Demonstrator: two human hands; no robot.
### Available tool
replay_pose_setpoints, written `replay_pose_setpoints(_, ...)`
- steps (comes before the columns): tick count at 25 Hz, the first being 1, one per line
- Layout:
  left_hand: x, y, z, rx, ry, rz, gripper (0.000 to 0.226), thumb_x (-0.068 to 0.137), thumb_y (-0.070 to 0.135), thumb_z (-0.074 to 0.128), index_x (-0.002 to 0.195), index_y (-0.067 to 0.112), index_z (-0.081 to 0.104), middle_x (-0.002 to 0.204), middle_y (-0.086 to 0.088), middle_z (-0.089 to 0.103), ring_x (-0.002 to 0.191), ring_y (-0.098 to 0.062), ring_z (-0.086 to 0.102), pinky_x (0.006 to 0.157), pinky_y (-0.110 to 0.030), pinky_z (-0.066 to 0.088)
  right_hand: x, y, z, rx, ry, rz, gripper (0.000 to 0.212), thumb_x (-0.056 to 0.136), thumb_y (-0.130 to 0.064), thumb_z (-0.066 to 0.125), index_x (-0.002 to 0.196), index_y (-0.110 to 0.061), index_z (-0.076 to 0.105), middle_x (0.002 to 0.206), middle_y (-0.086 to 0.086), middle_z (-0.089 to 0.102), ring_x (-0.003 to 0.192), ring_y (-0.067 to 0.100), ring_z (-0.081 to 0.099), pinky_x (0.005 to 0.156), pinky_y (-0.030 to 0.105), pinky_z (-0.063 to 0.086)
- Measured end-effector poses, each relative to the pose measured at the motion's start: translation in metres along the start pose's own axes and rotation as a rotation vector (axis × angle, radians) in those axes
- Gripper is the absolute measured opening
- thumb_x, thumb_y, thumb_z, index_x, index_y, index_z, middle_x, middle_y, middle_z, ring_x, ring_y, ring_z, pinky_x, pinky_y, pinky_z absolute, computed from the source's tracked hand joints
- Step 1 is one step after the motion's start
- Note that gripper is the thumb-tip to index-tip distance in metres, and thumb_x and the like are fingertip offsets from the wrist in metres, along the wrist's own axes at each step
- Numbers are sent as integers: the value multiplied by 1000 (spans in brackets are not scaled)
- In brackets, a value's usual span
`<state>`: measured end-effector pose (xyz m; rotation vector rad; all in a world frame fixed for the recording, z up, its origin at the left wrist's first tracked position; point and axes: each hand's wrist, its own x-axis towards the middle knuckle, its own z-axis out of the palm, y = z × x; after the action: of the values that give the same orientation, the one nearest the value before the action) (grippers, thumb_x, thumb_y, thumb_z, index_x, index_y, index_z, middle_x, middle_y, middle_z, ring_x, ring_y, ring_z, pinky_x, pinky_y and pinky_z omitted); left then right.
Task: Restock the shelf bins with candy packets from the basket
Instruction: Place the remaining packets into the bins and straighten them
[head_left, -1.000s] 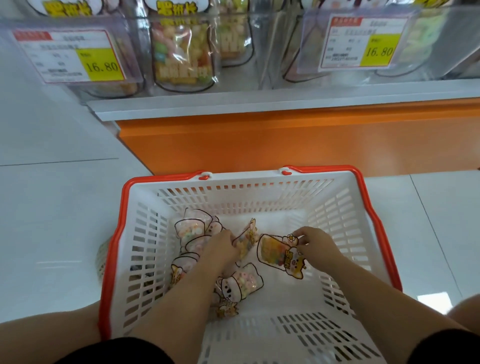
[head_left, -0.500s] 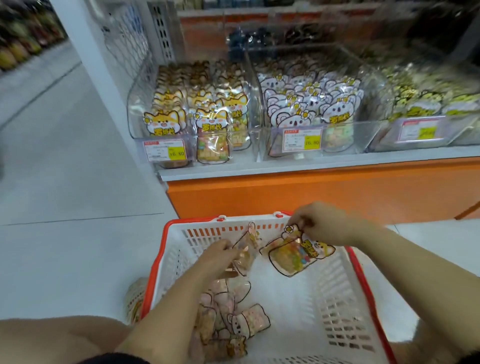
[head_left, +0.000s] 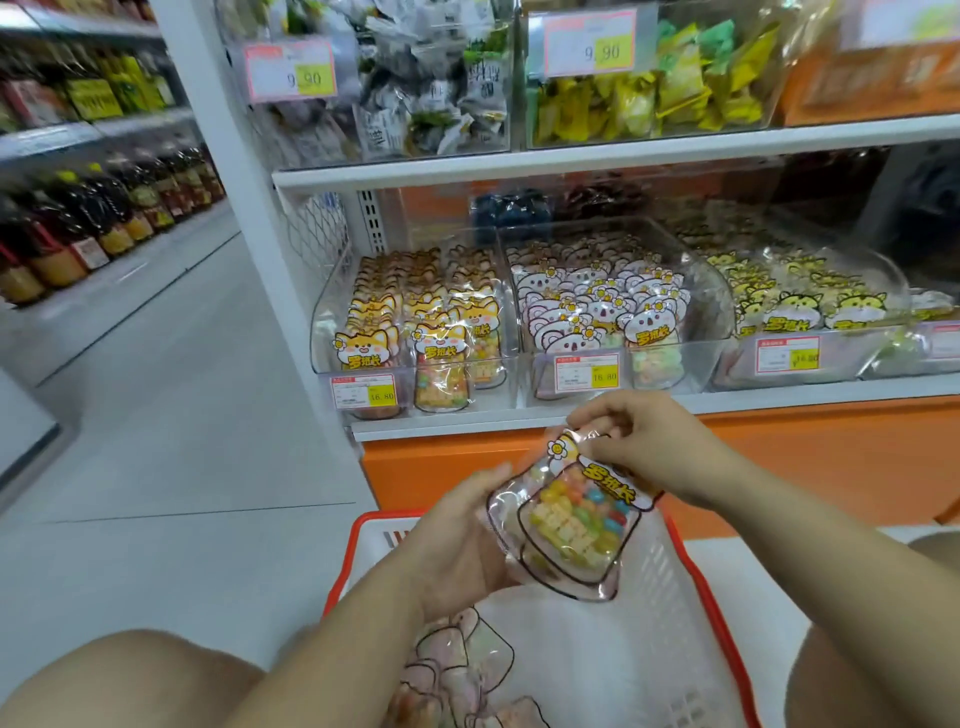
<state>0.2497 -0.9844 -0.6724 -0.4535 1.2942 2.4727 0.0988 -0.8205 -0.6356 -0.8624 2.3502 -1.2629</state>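
One packet (head_left: 571, 525) held in both hands over the basket (head_left: 675, 587), before three low bins.

Far left, rows of bottles (head_left: 78, 223) line an aisle, and bare floor (head_left: 171, 441) runs open up to the white shelf post. On the bottom shelf stand three clear bins side by side, walls touching: the left bin (head_left: 332, 312) full of fox packs, the middle bin (head_left: 711, 312) of koala packs, the right bin (head_left: 883, 280) of yellow ones, each with one price tag on its front edge. Above are two more bins. The left hand (head_left: 457, 540) cups the packet's left edge, thumb along it; a second pack may lie behind, too blurred to tell. The right hand (head_left: 644, 441) pinches the packet's top corner. Below, several loose packs (head_left: 457, 660) lie in the basket's left half; its right half shows bare.
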Motion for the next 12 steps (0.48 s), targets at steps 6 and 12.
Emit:
replay_pose_setpoints(6,-13,65,5,817,124,126,8,92,27,72,95,25,65,72,12,62,64,-2,55,63,-18,46,15,-51,19,-66,112,-286,28,81,-6,75,86,-33,67,78,-15,70,71,15,64,68,28,52)
replay_pose_setpoints(12,5,129,-4,774,427,562,24,84,30,78,101,30,61,94,9,76,89,-10,73,80,-38,60,65,-84,7,-99,370,-586,30,87,-11,73,114,-22,68,105,-22,61,102,1,58,92,15,44)
